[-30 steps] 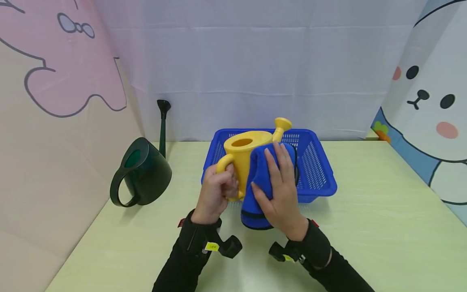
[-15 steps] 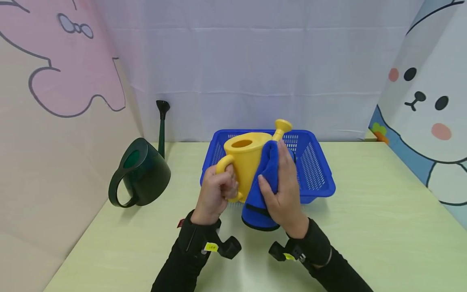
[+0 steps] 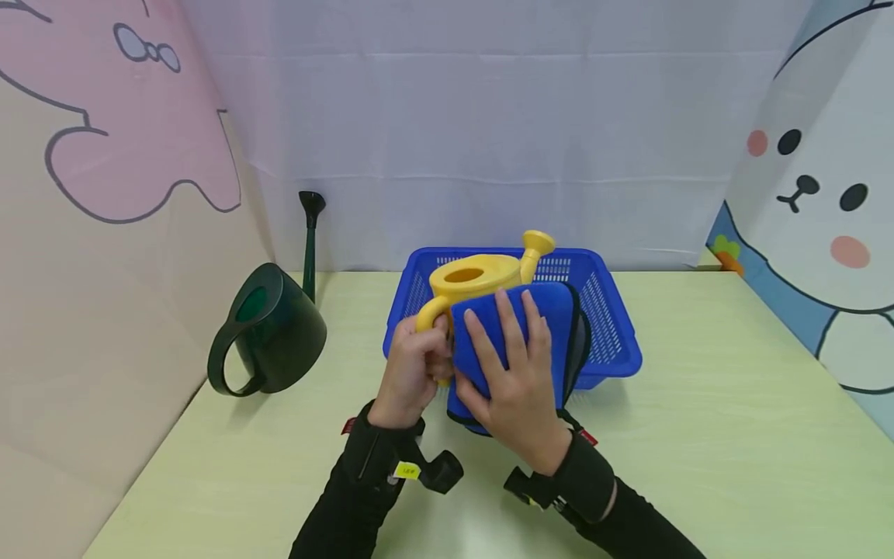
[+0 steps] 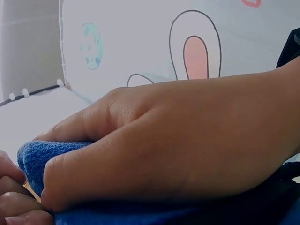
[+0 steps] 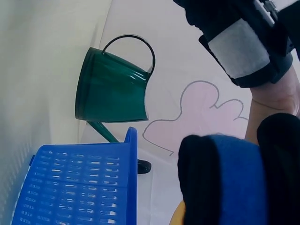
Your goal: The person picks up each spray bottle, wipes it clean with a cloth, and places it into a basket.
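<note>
Worktop (image 3: 698, 404): one, pale green. It carries a blue basket (image 3: 615, 341) (one), set toward the back at centre; a dark green watering can (image 3: 279, 330) (one) stands well apart at the left, near the wall.

Yellow watering can (image 3: 475, 279): one, held upright in front of and partly over the basket, spout pointing back over it. Left hand (image 3: 408, 376) has its grip curled round the can's handle. Blue cloth (image 3: 517, 326): one, folded, dark-edged, draped over the can's near side. Right hand (image 3: 517, 373) lies flat on the cloth with fingers spread and straight, pressing it against the can rather than pinching it; the left wrist view shows the same hand (image 4: 178, 140) on top of the cloth (image 4: 42, 154).

Risks, as judged:
- Can is carried by the handle alone; sideways pressure from the right hand could twist it in the left grip or knock the spout against the basket rim
- Cloth is held only by flat pressure; easing off could let it slide down onto the worktop
- Whether the can holds water cannot be told; if so, tilting could spill it

Hands: two
</note>
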Action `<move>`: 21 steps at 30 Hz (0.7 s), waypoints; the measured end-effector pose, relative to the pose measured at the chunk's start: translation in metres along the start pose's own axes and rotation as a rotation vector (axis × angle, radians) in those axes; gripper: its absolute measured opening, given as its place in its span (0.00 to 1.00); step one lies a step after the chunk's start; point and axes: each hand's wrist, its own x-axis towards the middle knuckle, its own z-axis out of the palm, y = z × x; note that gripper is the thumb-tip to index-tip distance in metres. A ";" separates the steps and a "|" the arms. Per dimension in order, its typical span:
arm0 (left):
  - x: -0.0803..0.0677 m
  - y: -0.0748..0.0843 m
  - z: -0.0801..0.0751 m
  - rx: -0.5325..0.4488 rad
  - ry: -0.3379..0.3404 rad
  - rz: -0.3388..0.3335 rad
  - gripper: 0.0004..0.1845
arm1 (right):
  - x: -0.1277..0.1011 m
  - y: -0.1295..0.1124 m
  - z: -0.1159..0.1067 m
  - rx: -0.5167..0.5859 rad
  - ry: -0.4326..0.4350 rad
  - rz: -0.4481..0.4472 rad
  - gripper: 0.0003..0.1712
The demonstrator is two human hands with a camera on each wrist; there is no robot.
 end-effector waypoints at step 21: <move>-0.007 0.003 0.000 -0.025 -0.042 0.067 0.13 | 0.008 0.027 -0.011 0.550 -0.046 0.376 0.36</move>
